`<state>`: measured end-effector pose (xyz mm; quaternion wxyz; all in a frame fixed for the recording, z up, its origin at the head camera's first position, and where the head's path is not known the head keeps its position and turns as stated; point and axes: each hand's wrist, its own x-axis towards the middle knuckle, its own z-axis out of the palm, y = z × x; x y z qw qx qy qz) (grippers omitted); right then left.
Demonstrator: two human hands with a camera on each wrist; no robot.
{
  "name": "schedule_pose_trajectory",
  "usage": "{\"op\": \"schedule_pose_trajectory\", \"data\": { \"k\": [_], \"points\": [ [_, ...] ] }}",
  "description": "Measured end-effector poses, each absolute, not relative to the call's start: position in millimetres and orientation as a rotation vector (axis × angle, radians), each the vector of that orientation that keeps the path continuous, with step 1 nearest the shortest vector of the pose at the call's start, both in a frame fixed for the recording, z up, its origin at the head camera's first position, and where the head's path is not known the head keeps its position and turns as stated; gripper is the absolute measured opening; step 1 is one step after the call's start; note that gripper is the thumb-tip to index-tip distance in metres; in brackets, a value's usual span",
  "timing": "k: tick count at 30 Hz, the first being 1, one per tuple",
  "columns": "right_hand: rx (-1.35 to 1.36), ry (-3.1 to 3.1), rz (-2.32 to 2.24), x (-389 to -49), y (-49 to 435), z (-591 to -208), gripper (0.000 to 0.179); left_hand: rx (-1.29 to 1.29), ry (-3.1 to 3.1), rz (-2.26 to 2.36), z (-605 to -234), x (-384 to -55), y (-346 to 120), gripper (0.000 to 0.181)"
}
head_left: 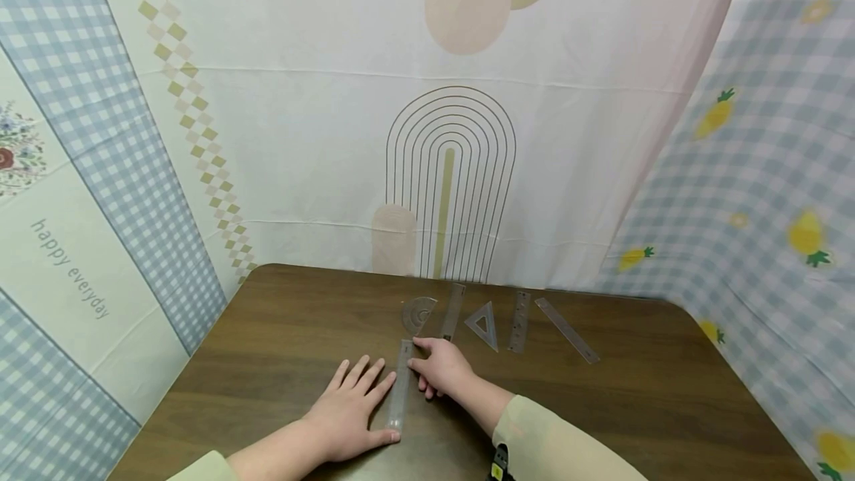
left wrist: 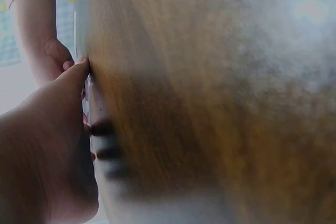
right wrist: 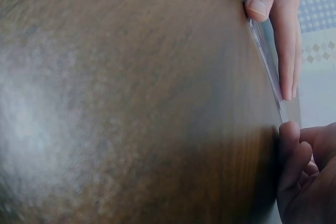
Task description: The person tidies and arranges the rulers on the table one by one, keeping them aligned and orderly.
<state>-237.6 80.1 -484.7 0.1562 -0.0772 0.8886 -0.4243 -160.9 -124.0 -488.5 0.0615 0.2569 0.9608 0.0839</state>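
Note:
A clear straight ruler (head_left: 401, 388) lies lengthwise on the brown table between both hands. My left hand (head_left: 344, 410) rests with spread, straight fingers left of it. The left thumb touches the ruler's near end, and the index fingertip is at its left edge. At the far end, my right hand (head_left: 444, 366) holds the ruler's right edge with thumb and index finger, its other fingers curled beneath. Edge-on, the ruler (right wrist: 265, 61) shows as a thin clear strip in the right wrist view. In the left wrist view the left hand (left wrist: 50, 145) hides much of it.
Beyond the hands lie a clear protractor (head_left: 418, 316), another straight ruler (head_left: 454, 310), a triangular set square (head_left: 490, 325), a ruler with several holes (head_left: 519, 321) and a slanted ruler (head_left: 568, 330). A patterned cloth (head_left: 314, 169) hangs behind the wooden table (head_left: 267, 332).

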Motion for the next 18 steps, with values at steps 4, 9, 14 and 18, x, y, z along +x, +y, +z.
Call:
{"op": "schedule_pose_trajectory", "data": {
  "k": [4, 9, 14, 18],
  "points": [
    [-0.228, 2.548, -1.221, -237.6, 80.3, -485.1, 0.053, 0.788, 2.91, 0.273, -488.7, -160.8, -124.1, 0.096],
    [-0.225, 2.546, -1.229, -237.3, 80.5, -485.1, 0.053, 0.802, 2.906, 0.316, -489.9, -161.3, -124.6, 0.095],
    [-0.217, 2.54, -1.236, -236.4, 80.0, -483.8, 0.053, 0.801, 2.894, 0.326, -488.0, -161.5, -124.7, 0.095],
    [-0.212, 2.543, -1.225, -235.9, 79.2, -482.8, 0.053, 0.797, 2.902, 0.32, -487.5, -160.9, -124.7, 0.094]
  ]
}}
